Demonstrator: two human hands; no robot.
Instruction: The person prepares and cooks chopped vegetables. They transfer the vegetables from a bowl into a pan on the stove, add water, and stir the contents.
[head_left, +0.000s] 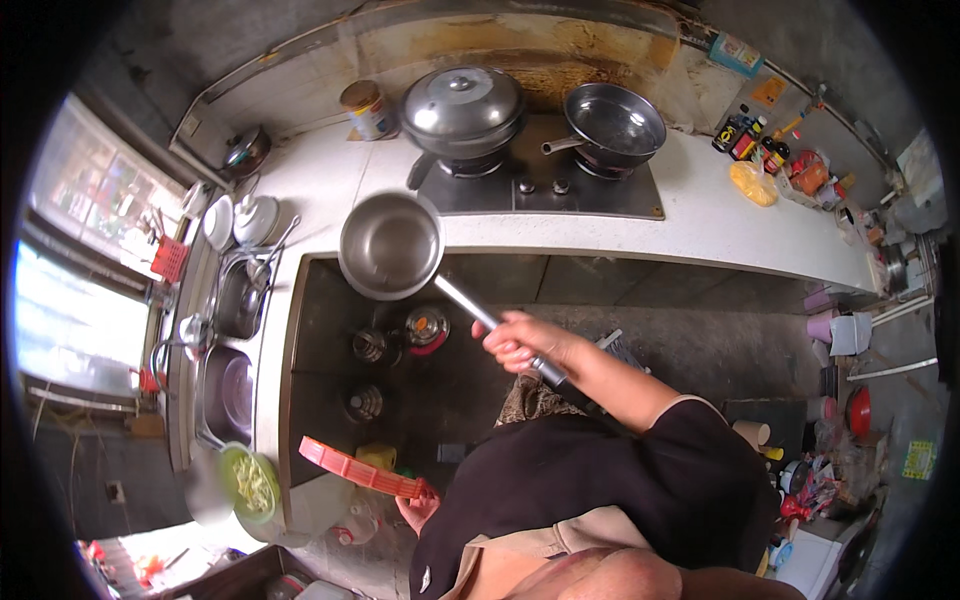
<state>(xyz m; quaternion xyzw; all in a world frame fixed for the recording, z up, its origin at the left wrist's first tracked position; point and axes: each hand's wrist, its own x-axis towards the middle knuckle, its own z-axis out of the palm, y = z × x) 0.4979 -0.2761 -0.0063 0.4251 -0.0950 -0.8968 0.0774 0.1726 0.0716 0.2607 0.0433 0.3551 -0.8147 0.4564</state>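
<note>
My right hand (527, 341) grips the long metal handle of a stainless-steel saucepan (391, 246). The pan is held out over the front edge of the worktop, and its inside looks bare. Low on the left, my left hand (420, 510) holds a red plastic basket (360, 469) by one end; it is seen from the side, so its inside is hidden. Behind the saucepan, a lidded wok (463, 112) sits on the left burner of a black gas hob (480, 196). An open frying pan (616, 124) rests on the right burner.
A double sink (227, 394) with a ladle (281, 244) lies along the left, near lidded white pots (255, 217). A green bowl of cut vegetables (253, 484) stands by its front end. Sauce bottles (748, 139) crowd the right of the white worktop (697, 195). Kettles (427, 330) stand below.
</note>
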